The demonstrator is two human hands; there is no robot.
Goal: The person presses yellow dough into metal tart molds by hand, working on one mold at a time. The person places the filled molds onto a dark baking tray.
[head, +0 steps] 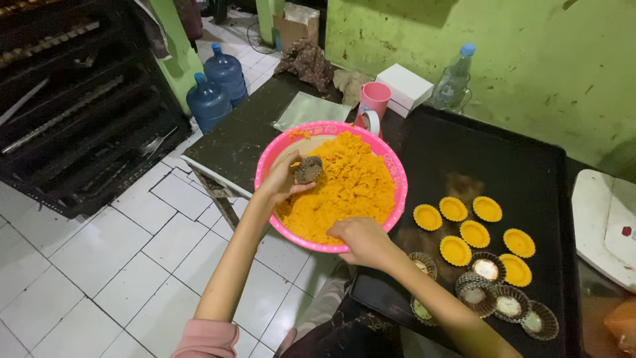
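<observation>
A pink bowl (395,174) full of orange dough (348,185) stands on the dark table edge. My left hand (281,178) holds a small fluted metal mould (308,170) over the bowl's left side. Over the near rim of the bowl, my right hand (361,240) rests fingers-down in the dough. To the right lies a black baking tray (497,166) with several orange dough-filled tart shells (474,233) and several empty fluted moulds (509,305) near its front.
A pink mug (375,101), a white box (404,86), a plastic bottle (454,81) and a foil sheet (310,109) stand behind the bowl. Two blue water jugs (216,86) and a black oven rack (73,99) are on the left. White tiled floor lies below.
</observation>
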